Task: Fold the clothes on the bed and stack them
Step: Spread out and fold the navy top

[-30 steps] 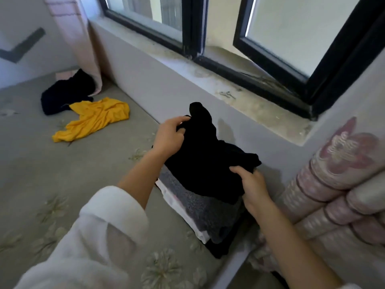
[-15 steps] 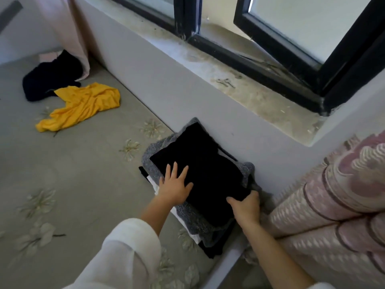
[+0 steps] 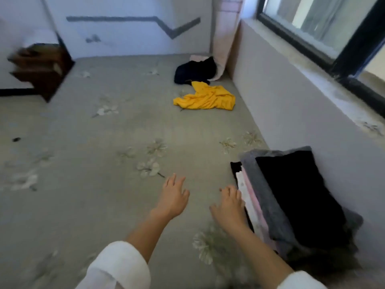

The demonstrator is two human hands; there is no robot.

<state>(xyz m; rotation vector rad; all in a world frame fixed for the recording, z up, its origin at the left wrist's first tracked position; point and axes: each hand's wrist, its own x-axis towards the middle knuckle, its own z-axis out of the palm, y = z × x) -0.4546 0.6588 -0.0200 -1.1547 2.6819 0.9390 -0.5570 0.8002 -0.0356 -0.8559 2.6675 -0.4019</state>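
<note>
A stack of folded clothes (image 3: 268,197) lies on the bed against the right wall, with a folded black garment (image 3: 300,197) on top of a grey one. My left hand (image 3: 174,197) hovers over the bed with fingers spread, holding nothing. My right hand (image 3: 231,203) is open too, its fingers beside the stack's left edge; whether they touch it is unclear. A crumpled yellow garment (image 3: 206,98) lies further up the bed near the wall. Behind it sits a crumpled black garment (image 3: 194,70) in the corner.
The grey floral bed sheet (image 3: 104,153) fills the view. A wall with a window sill (image 3: 333,97) runs along the right. A pink curtain (image 3: 226,34) hangs in the far corner. A dark wooden cabinet (image 3: 41,67) stands at the bed's far left.
Both hands laid the black garment on the stack, pressed it flat, then let go and moved left off it. The view has swung left toward the yellow garment.
</note>
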